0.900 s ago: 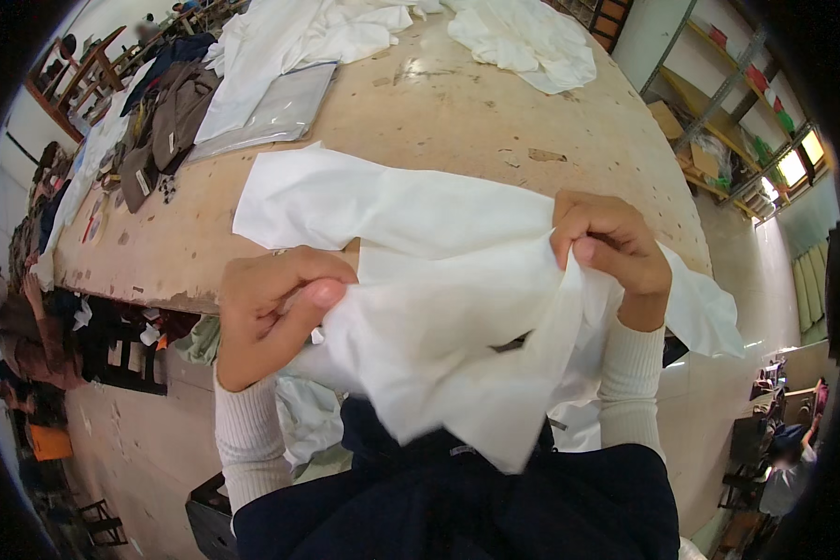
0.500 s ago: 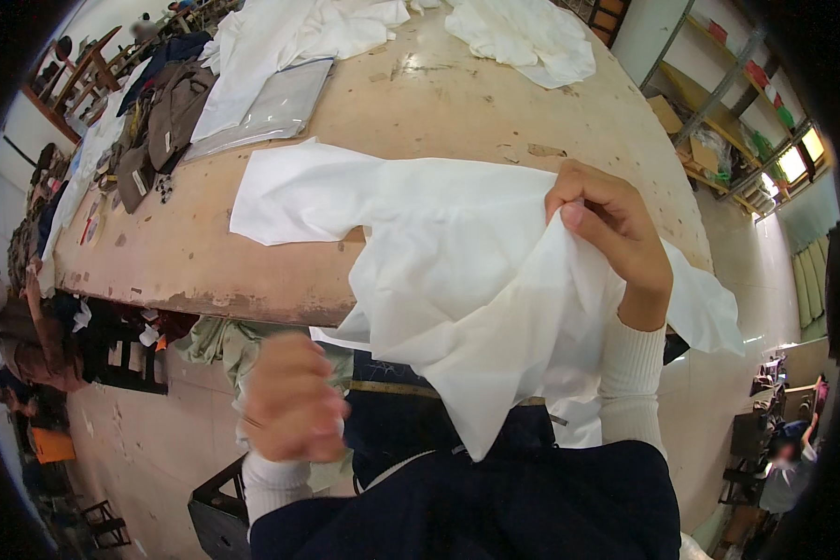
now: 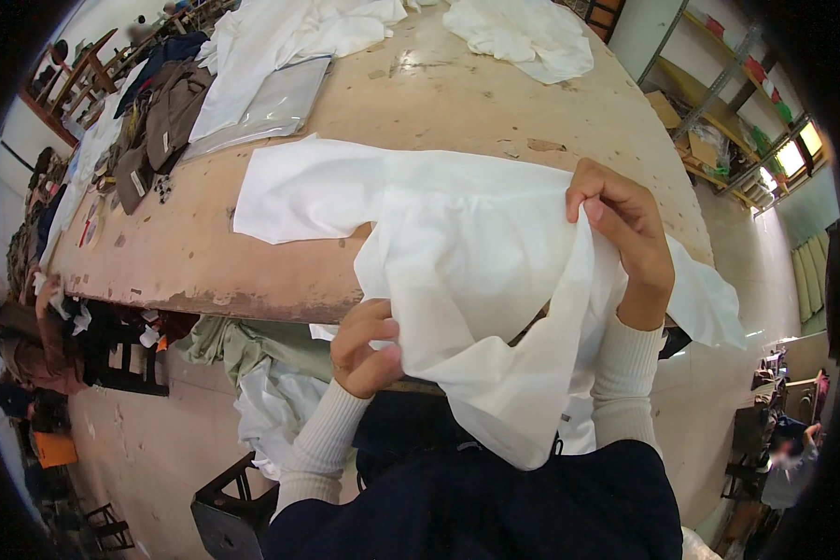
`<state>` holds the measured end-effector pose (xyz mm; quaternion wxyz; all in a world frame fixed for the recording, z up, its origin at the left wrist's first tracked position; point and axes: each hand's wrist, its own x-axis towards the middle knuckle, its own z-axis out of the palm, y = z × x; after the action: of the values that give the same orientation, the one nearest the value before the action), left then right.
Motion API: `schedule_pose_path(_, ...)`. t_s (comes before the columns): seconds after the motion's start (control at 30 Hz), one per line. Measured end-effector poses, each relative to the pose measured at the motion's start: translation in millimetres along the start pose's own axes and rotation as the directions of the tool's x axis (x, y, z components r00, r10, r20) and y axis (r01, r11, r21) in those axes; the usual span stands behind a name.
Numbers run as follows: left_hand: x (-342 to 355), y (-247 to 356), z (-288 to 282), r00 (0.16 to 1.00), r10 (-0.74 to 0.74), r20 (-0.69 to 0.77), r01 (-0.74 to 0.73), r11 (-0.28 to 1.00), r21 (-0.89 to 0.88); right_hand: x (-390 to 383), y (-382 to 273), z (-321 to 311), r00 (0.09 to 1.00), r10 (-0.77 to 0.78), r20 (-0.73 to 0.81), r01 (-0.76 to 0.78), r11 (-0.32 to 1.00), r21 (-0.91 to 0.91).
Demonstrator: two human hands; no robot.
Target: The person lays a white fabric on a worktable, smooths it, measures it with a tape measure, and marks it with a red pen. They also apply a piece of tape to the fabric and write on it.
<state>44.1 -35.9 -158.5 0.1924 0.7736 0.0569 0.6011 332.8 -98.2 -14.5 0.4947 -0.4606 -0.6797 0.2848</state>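
Observation:
A white shirt [image 3: 467, 243] lies partly on the worktable [image 3: 439, 112], its near part hanging over the front edge toward my lap. One sleeve stretches out flat to the left; another white end shows beyond my right forearm. My right hand [image 3: 621, 224] pinches the cloth between thumb and fingers, raising a fold at the garment's right side. On the left, my left hand [image 3: 366, 347] is closed at the shirt's edge, fingers curled and thumb against the cloth. Between the hands the fabric sags in a loose, open fold with a dark gap in it.
White cloth heaps [image 3: 523, 37] lie at the far side. A clear plastic package [image 3: 285, 98] sits by brown and dark garments [image 3: 168, 112] at the left. Pale green cloth [image 3: 243, 341] hangs below the table edge, near a black stool [image 3: 229, 518]. Shelving [image 3: 709, 103] stands right.
My left hand has moved up and right from beside my lap to the shirt's edge and closed on it. My right hand shifted slightly right. The hanging fold has spread open.

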Motion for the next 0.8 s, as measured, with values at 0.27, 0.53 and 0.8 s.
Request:
schedule_pose_path(0.27,61.9,7.5,-13.2,0.869,0.408,0.278,-0.467,0.863,0.195,0.4,6.5,-4.1,1.000,-0.013,-0.013,0.012,0.999,-0.029)
schedule_pose_path(0.53,129.9,31.0,-87.6,0.539,-0.280,0.794,0.407,0.912,0.046,-18.1,13.9,-24.3,0.999,0.048,0.015,-0.044,0.982,-0.181)
schedule_pose_path(0.8,126.0,19.6,-98.4,0.572,-0.708,0.415,0.654,0.699,0.290,-23.4,-38.3,-1.8,0.995,0.041,0.089,-0.018,0.969,-0.246)
